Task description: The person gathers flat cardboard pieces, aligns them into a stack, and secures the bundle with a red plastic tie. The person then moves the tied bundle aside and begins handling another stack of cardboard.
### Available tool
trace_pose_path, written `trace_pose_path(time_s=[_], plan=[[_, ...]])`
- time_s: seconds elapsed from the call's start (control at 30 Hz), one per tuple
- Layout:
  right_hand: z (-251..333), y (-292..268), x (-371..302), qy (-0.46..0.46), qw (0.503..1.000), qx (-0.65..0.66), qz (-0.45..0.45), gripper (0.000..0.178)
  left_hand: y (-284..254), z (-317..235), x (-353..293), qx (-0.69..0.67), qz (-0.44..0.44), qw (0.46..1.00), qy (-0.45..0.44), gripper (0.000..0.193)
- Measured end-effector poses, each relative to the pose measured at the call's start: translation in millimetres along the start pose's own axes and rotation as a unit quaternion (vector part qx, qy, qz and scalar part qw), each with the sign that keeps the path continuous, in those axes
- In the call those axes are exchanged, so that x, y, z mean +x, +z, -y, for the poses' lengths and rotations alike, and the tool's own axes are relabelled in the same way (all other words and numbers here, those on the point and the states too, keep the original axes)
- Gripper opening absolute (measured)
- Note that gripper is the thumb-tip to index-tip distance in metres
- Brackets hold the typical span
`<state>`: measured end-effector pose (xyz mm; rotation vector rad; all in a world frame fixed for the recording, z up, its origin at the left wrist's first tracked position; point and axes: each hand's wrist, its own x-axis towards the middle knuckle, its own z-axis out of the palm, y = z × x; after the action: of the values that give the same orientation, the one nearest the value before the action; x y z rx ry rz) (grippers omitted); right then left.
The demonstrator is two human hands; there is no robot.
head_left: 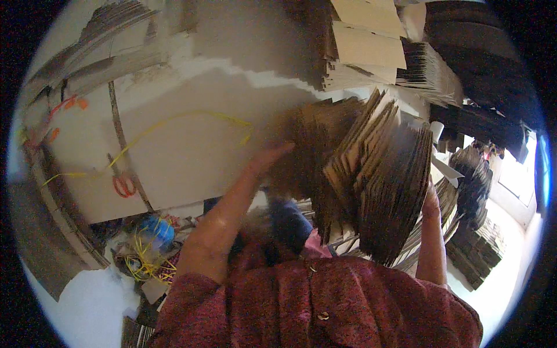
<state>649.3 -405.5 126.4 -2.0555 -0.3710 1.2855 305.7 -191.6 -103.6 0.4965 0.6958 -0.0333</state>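
Note:
A thick bundle of flat brown cardboard pieces [394,180] is held upright between my two hands, its sheets fanned unevenly at the top. My left hand [277,154] presses on the bundle's left side, with the fingertips partly lost in shadow and blur. On the opposite side, my right hand [430,200] supports the outer sheets, and most of its fingers are hidden behind them. The bundle is in front of my body, at the right end of a pale table [191,151].
Orange-handled scissors [123,185] and a yellow strap [174,115] lie on the table. A blue roll [156,229] and tangled yellow strapping [142,261] are below its near edge. Stacked cardboard [371,43] rises at the far right, with more piles [478,249] along the right side.

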Motion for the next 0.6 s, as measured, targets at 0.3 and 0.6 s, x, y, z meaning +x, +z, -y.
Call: trace_pose_path(time_s=[0.3,0.6], plan=[[13,61,-28,-0.035,0.992,0.092,0.078,0.085,12,-13,-100,-0.073,-0.155,0.984,0.049,0.065],[49,193,-13,-0.039,0.975,0.135,0.17,0.069,-23,-93,-258,0.049,-0.357,0.93,0.071,0.05]])
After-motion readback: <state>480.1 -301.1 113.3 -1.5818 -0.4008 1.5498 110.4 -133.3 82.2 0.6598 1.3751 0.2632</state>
